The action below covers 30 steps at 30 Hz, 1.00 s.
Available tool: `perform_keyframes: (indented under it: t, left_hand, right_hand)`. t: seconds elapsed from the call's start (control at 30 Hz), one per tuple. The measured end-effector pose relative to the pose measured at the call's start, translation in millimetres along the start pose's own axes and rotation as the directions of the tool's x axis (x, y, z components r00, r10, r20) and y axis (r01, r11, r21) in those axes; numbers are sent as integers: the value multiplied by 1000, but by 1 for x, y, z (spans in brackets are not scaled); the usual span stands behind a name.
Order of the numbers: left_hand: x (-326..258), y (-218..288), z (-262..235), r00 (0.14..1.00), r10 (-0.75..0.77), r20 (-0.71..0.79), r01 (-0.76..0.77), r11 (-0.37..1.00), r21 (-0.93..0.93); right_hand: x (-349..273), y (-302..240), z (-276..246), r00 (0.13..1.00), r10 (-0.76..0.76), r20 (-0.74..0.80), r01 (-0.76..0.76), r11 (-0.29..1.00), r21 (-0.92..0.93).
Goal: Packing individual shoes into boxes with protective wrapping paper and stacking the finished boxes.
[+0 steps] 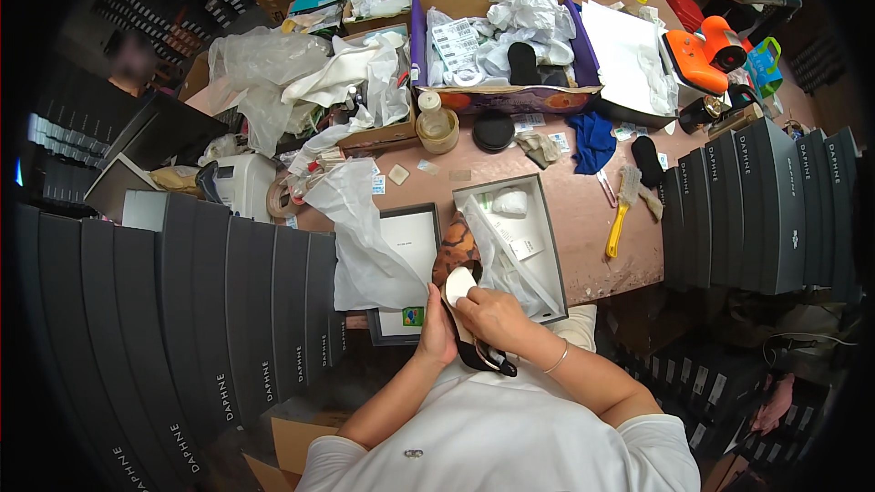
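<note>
In front of my body I hold a shoe point(455, 252) with an orange-brown and black patterned toe and a black rear part. My left hand point(436, 335) is closed along its left side. My right hand point(497, 321) pinches a white insole-like pad point(461, 283) at the shoe's opening; its fingertips are partly hidden. Beyond and right of the shoe is an open shoe box point(550, 246) holding tissue paper, a white wad and a paper slip. Left of the shoe lies a dark-edged lid or tray point(406, 230), with white tissue point(369, 241) draped over its left side.
Dark shoe boxes stand in rows at left point(182, 310) and right point(770, 205). Farther back are a yellow-handled brush point(621, 216), a glue bottle point(432, 116), a black round lid point(494, 131), a blue cloth point(594, 142) and a purple carton point(506, 101) of crumpled paper.
</note>
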State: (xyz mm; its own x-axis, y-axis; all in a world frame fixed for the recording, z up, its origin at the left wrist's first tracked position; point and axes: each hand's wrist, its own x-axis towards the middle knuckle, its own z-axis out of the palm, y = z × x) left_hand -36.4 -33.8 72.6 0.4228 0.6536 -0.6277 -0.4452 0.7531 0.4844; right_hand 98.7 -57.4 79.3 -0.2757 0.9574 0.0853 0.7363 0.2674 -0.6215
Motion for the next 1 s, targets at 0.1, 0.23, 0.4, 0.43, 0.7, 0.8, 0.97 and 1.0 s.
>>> perform_keyframes:
  t: [0.1,0.23,0.4,0.43,0.7,0.8,0.97,1.0]
  left_hand:
    - [-4,-21,6,999,13,-31,-14,999,-43]
    - [9,-17,-24,999,-36,28,35,999,28]
    - [3,-4,-22,985,-130,-109,126,991,-39]
    - [6,-4,-23,980,-159,-116,154,987,-56]
    - [12,3,-17,997,-80,6,80,977,-197]
    - [6,-13,-6,997,-78,23,79,996,-48]
    - [-6,-11,9,997,-81,-8,80,997,-23]
    - [-8,-8,-1,989,-139,53,141,990,-21]
  right_hand:
    - [22,17,8,983,95,-158,-92,995,23]
    - [29,37,-21,994,89,67,-105,942,319]
    - [56,170,2,971,136,-199,-205,899,-387]
    - [56,189,11,977,172,-128,-211,883,-420]
    - [37,42,-43,979,204,29,-189,837,514]
    - [28,35,-2,1000,16,-24,-18,998,-58]
    - [30,27,-8,973,63,-222,-52,997,57]
    - [25,25,-16,947,96,-307,-37,980,195]
